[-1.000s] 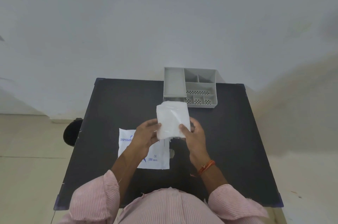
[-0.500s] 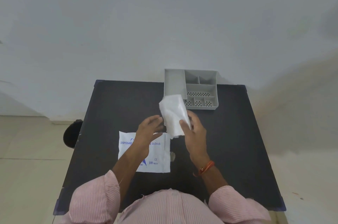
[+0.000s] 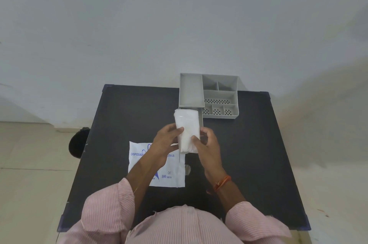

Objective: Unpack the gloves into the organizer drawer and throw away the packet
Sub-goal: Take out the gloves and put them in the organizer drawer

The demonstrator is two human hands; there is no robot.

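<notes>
A folded stack of translucent white gloves (image 3: 188,130) is held above the black table between both hands. My left hand (image 3: 166,140) grips its left edge and my right hand (image 3: 207,144) grips its right edge. The stack's far end reaches the front of the grey organizer (image 3: 219,94), over its pulled-out drawer (image 3: 201,120), most of which is hidden behind the gloves. The flat white packet (image 3: 171,174) with blue print lies on the table under my left forearm.
The black table (image 3: 249,154) stands against a pale wall, with the organizer at its far edge. A dark round bin (image 3: 76,144) sits on the tiled floor left of the table.
The glove stack has turned from tilted to straight and moved slightly toward the organizer. My left hand has closed back onto its left edge.
</notes>
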